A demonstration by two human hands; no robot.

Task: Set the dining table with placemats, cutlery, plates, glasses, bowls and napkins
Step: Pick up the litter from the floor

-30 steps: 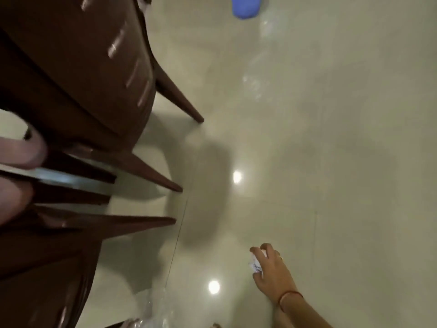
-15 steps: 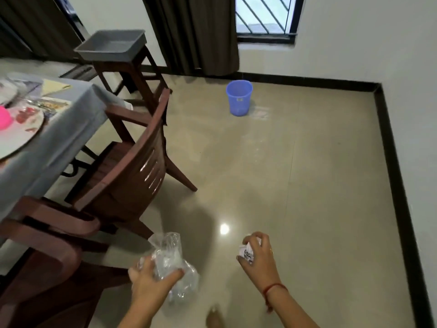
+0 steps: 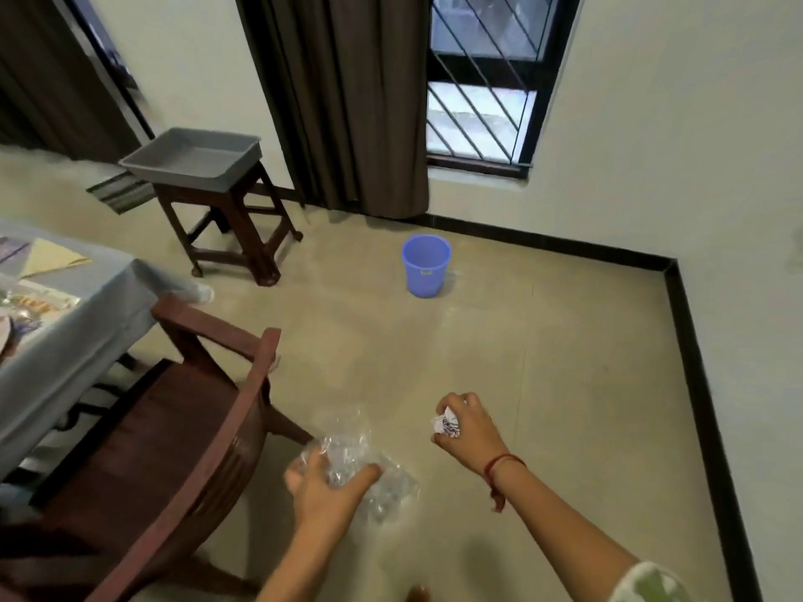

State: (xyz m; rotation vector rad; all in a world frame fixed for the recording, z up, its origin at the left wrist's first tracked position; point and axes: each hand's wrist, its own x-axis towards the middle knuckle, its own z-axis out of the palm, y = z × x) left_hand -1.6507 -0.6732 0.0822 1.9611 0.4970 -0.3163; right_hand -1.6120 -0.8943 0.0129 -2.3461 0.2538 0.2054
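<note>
A crumpled clear plastic wrapper point(image 3: 382, 484) is gripped by the left hand point(image 3: 323, 486), a crumpled white paper scrap point(image 3: 445, 425) by the right hand point(image 3: 471, 432). A folded yellow napkin point(image 3: 52, 258) and printed placemat point(image 3: 41, 297) are laid at the grey-clothed worktop point(image 3: 87, 328) corner; setting is judged partly complete.

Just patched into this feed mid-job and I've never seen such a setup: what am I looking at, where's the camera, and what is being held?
No machine: a person works with bare hands. The picture comes from a camera worn on the head, looking forward and down, so both arms enter from below. The left hand grips crumpled clear plastic; the right hand curls its fingers round a paper wad. Ahead on the floor stands a blue bin. At left are a chair and the table under a grey cloth, with a napkin on it. Behind, a tray sits on a stool.
</note>
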